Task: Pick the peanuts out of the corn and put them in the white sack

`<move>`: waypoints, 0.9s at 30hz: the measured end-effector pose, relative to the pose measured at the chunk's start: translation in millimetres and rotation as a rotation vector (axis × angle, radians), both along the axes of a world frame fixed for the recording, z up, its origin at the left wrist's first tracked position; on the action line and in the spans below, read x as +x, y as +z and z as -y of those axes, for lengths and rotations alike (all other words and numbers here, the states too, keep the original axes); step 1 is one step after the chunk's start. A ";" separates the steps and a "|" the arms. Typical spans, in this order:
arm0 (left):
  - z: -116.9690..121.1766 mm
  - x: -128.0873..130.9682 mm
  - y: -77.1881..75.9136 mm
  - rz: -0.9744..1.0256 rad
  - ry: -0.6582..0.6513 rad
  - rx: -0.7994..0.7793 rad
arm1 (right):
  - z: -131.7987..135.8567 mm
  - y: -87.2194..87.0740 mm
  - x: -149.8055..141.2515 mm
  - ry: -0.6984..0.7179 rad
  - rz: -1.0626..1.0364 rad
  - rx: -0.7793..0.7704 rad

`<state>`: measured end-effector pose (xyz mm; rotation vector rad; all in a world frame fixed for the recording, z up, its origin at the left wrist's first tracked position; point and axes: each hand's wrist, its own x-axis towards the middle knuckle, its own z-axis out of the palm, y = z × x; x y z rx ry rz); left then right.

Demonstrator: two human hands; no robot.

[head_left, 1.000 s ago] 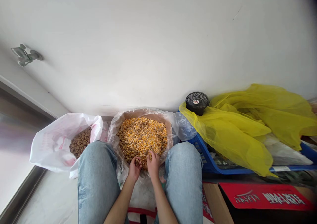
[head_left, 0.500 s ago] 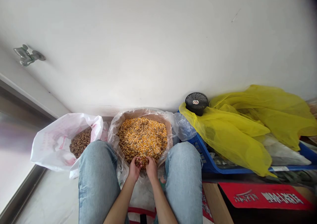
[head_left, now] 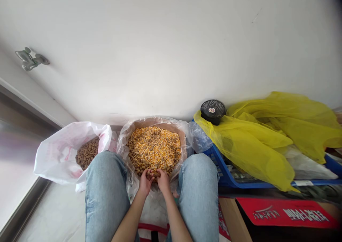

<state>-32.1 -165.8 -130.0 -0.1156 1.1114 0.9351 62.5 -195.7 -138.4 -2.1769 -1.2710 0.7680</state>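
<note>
Between my knees stands a wide container lined with clear plastic point(head_left: 123, 142), full of yellow corn kernels point(head_left: 160, 142) mixed with tan, nut-like pieces. My left hand point(head_left: 145, 184) is at the near edge of the corn, palm turned up and fingers curled inward. Close beside it, my right hand point(head_left: 162, 182) has its fingers bent toward the left hand's fingertips. A few small brown pieces show between the hands, but which fingers grip them is too small to tell.
A white plastic bag point(head_left: 57, 156) with brown nut-like pieces point(head_left: 88, 153) stands left. To the right, a blue crate point(head_left: 232, 181) carries yellow mesh point(head_left: 256, 142) and a small black fan point(head_left: 213, 111). A red-flapped cardboard box point(head_left: 283, 211) sits below. A metal tap point(head_left: 31, 59) juts from the wall.
The fingers of my right hand have shifted slightly at the near edge of the corn. Both hands stay in nearly the same place, and the view has moved a little.
</note>
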 end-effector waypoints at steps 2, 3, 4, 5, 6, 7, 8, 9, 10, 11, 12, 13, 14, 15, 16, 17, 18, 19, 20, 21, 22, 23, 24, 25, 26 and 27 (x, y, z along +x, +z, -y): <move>-0.7 0.3 -0.3 0.010 -0.002 0.000 | -3.3 4.9 -1.0 -0.039 -0.075 0.066; -1.0 0.6 -0.4 0.014 -0.002 0.003 | -4.9 7.5 -1.8 -0.048 -0.121 0.101; -1.4 0.8 -0.3 0.018 -0.001 0.007 | -6.3 10.1 -2.7 -0.046 -0.173 0.133; -1.6 1.0 -0.3 0.019 0.004 0.012 | -7.5 12.5 -3.7 -0.036 -0.230 0.159; -1.8 1.1 -0.2 0.018 0.012 0.019 | -8.5 14.6 -4.8 -0.022 -0.286 0.179; -1.9 1.2 -0.1 0.017 0.021 0.024 | -9.2 16.5 -5.8 -0.009 -0.334 0.197; -1.8 1.3 -0.1 0.016 0.028 0.028 | -9.6 18.2 -6.8 -0.003 -0.372 0.213; -1.7 1.5 -0.2 0.016 0.031 0.030 | -9.8 19.8 -7.8 -0.003 -0.399 0.228; -1.4 1.7 -0.4 0.015 0.031 0.031 | -9.9 21.5 -8.9 -0.009 -0.416 0.244; -1.2 2.0 -0.6 0.014 0.031 0.036 | -9.8 23.2 -10.2 -0.017 -0.427 0.259; -0.9 2.5 -0.9 0.011 0.032 0.039 | -9.7 25.0 -11.6 -0.017 -0.437 0.271; -0.6 3.1 -1.1 0.003 0.039 0.039 | -9.5 26.9 -13.3 -0.007 -0.450 0.280; -0.4 3.7 -1.3 -0.006 0.049 0.036 | -9.4 28.7 -15.2 0.017 -0.466 0.287; -0.3 4.4 -1.3 -0.013 0.059 0.033 | -9.2 30.4 -17.0 0.051 -0.482 0.292; -0.2 4.9 -1.0 -0.017 0.065 0.031 | -9.1 31.7 -18.5 0.084 -0.493 0.298; -0.1 5.2 -0.7 -0.018 0.067 0.030 | -8.9 32.5 -19.4 0.107 -0.494 0.303; -0.1 5.2 -0.2 -0.013 0.063 0.033 | -8.7 32.7 -19.4 0.111 -0.479 0.308; -0.1 5.0 0.3 -0.004 0.051 0.041 | -8.4 32.3 -18.5 0.091 -0.443 0.314; -0.1 4.4 0.8 0.004 0.034 0.045 | -8.0 31.1 -16.6 0.053 -0.388 0.317; -0.1 3.7 1.2 0.009 0.016 0.046 | -7.4 29.1 -14.0 0.005 -0.314 0.315; -0.2 3.0 1.5 0.012 -0.001 0.044 | -6.6 26.5 -11.1 -0.040 -0.227 0.301; -0.2 2.3 1.8 0.013 -0.014 0.042 | -5.6 23.3 -8.4 -0.072 -0.137 0.271; -0.3 1.7 1.9 0.013 -0.021 0.042 | -4.3 19.7 -6.3 -0.081 -0.061 0.221; -0.3 1.3 2.1 0.010 -0.021 0.040 | -2.9 15.9 -5.2 -0.066 -0.005 0.155; -0.4 1.1 2.3 0.008 -0.019 0.041 | -1.4 12.1 -5.2 -0.032 0.032 0.087; -0.3 1.0 2.6 0.010 -0.019 0.044 | 0.0 8.5 -6.0 0.004 0.053 0.026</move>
